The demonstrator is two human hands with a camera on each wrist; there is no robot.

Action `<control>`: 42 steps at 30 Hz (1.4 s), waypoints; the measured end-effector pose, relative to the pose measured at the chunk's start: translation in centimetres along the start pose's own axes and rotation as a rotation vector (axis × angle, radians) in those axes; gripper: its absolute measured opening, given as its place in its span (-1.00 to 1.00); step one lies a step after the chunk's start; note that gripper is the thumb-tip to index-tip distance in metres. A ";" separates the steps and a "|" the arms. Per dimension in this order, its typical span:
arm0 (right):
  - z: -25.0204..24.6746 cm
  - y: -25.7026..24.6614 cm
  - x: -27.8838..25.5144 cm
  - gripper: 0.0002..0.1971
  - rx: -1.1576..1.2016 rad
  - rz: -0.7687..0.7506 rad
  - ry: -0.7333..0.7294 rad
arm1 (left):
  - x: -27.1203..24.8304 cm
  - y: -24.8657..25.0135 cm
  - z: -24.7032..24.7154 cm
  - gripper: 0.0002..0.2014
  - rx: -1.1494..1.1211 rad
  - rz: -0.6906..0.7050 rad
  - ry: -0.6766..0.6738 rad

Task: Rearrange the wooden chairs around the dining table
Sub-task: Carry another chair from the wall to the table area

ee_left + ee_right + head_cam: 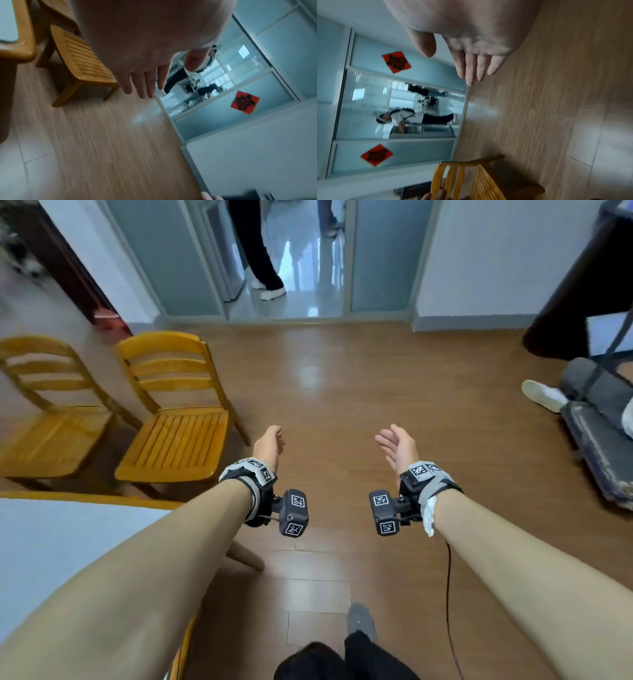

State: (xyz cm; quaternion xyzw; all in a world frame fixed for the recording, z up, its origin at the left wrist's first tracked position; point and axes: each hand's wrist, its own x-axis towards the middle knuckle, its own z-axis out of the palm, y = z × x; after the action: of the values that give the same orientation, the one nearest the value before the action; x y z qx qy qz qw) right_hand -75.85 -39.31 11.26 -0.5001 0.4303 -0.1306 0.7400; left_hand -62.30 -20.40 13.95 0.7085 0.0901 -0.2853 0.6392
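Head view. I see my left hand [269,445] and right hand [397,447] held out over the floor [376,392], palms facing each other. Both are empty. The right fingers are straight and slightly apart. The left fingers are foreshortened, so I cannot read them here. Two chairs [174,419] stand side by side, left of the left fingers and just beyond them. Their backs are on the far side and their seats face me. The seat slats run front to back. The nearer chair is just beside my left hand but apart from it. The far chair [51,419] is cut off by the left edge. The table [61,542] sits near me on the left, partly hidden under my left forearm. A doorway [291,258] lies ahead of the fingers.

Left wrist view. The left fingers [142,86] are straight, close together and touching nothing. The thumb stands apart. The chair seat [80,59] lies beside the fingers. Its back is hidden by the palm. The table corner [22,44] is at the frame edge. The picture is blurred.

Right wrist view. The right fingers [477,67] are straight and close together, with the thumb apart. One chair [471,180] shows at the bottom, well apart from the fingers. It is cut off by the frame.
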 end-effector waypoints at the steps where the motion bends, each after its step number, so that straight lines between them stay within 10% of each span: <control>1: 1.9 -1.2 2.0 -0.50 -0.020 -0.004 -0.035 | 1.8 1.4 -0.5 -0.53 -0.027 0.005 0.047; 20: 39.4 -12.3 33.2 -0.74 -0.395 0.074 -0.449 | 36.9 17.9 -11.5 -0.75 -0.232 -0.107 0.421; 42: 75.3 -17.6 62.7 -0.84 -0.775 0.008 -0.966 | 67.4 29.2 -19.4 -0.50 -0.493 -0.294 0.777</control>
State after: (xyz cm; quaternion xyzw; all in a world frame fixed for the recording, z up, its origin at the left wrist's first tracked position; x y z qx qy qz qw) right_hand 23.46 -39.31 4.24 -0.7334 0.0646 0.2793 0.6164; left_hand 13.07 -22.69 4.30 0.5699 0.4864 -0.0571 0.6598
